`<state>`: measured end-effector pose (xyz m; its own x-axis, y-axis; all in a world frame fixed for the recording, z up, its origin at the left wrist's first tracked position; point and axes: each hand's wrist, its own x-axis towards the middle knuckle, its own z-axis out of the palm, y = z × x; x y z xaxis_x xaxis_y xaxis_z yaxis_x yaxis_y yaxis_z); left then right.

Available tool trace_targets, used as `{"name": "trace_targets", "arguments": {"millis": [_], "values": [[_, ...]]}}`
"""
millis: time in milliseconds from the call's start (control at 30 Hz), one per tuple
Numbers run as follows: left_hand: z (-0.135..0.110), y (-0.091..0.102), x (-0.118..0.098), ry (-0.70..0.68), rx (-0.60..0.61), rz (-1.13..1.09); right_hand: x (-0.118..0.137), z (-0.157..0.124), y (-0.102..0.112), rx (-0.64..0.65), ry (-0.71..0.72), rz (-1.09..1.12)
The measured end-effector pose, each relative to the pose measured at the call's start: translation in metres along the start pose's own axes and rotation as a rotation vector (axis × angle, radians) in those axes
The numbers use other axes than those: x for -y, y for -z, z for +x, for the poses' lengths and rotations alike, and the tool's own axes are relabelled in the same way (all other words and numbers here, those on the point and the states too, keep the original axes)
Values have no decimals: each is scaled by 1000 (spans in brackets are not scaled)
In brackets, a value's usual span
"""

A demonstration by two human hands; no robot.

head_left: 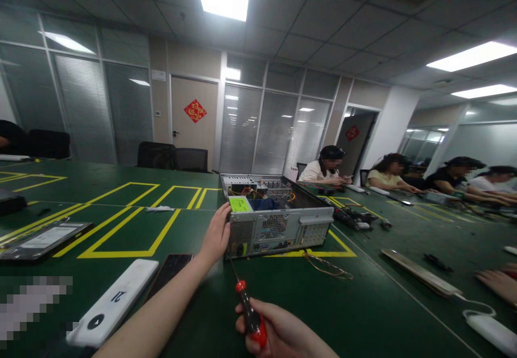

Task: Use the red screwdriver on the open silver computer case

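Note:
An opened metal computer case (291,231) lies on the green table, its rear panel facing me. Inside it are colored wires, a dark blue part and a box with a yellow-green label (239,204). My left hand (216,234) grips the case's near left corner, fingers along its side. In my right hand (264,325) is a red and black screwdriver (251,312), held by its handle. The shaft points up and away, its tip close to the lower left corner of the rear panel. Whether the tip touches a screw is too small to tell.
Left of my arm lie a white device marked 21 (117,301), a dark flat slab (169,272) and a hard drive (46,239). Thin wires (327,267) trail before the case. A long pale bar (420,272) lies right; several people sit along the table.

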<state>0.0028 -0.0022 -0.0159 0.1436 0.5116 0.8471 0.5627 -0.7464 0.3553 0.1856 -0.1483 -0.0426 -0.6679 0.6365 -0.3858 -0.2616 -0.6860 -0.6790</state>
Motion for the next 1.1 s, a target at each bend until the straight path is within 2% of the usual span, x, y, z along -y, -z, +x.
{"name": "trace_targets", "arguments": {"millis": [267,433,600,1100], "values": [[1,1,-2,13,4,0,-6,4,-2,40,22,-153],[0,1,-1,7,1,-10,2,-4,-14,66,214,-159],[1,0,0,-6,-13,-8,13,-14,-21,-9,342,-99],[0,-1,2,-13,-8,-7,20,-17,-15,-38,337,-65]]}}
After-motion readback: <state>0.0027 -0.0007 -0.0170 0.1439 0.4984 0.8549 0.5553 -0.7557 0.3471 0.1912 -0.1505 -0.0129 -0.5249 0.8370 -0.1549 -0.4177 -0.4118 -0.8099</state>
